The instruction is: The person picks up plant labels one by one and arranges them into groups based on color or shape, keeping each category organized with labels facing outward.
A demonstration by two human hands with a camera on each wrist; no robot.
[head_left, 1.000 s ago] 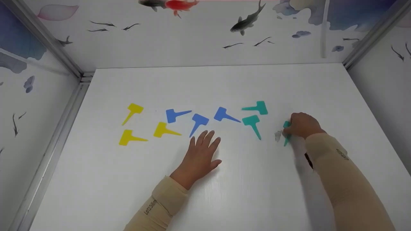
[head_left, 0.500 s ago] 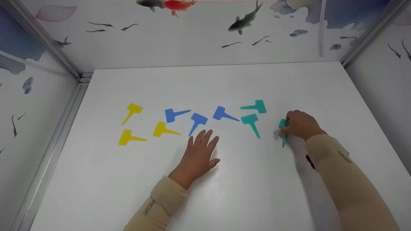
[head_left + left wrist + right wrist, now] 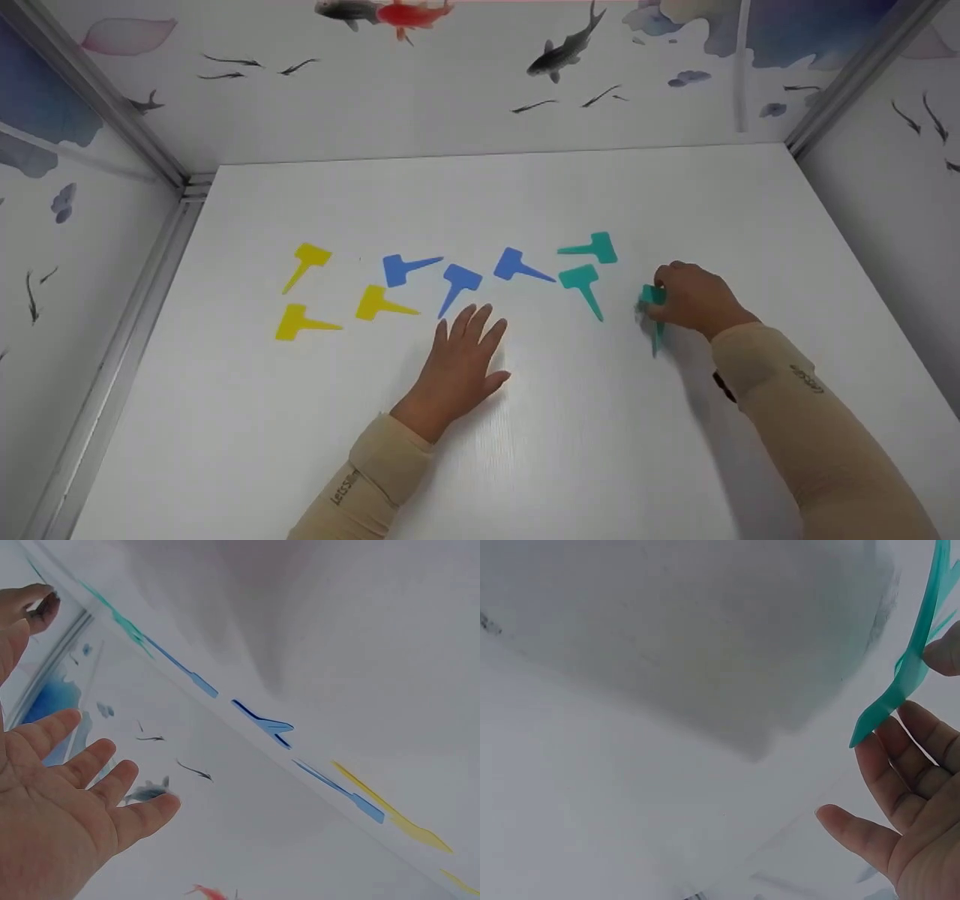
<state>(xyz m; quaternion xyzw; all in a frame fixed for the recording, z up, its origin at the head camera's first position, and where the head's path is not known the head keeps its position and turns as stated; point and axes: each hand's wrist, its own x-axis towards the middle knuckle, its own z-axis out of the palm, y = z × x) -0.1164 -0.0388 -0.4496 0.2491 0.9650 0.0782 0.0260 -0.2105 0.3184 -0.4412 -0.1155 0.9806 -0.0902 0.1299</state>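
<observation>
My head view shows the right hand (image 3: pixel 697 298) pinching a green tag (image 3: pixel 652 294) right of centre, the left hand (image 3: pixel 456 367) spread at lower centre over the white tabletop (image 3: pixel 577 427), a fish-printed wall (image 3: pixel 420 90) across the top.

Yellow (image 3: pixel 369 303), blue (image 3: pixel 463 277), green tags (image 3: pixel 580 277): three each

The light in here is dim, flat and greyish, leaving a soft shadow (image 3: pixel 709 420) beside the right sleeve (image 3: pixel 810 427), while a broad grey shadow (image 3: pixel 727 652) clouds the right wrist view and far green tags (image 3: pixel 127 625) smear hazily in the left.
</observation>
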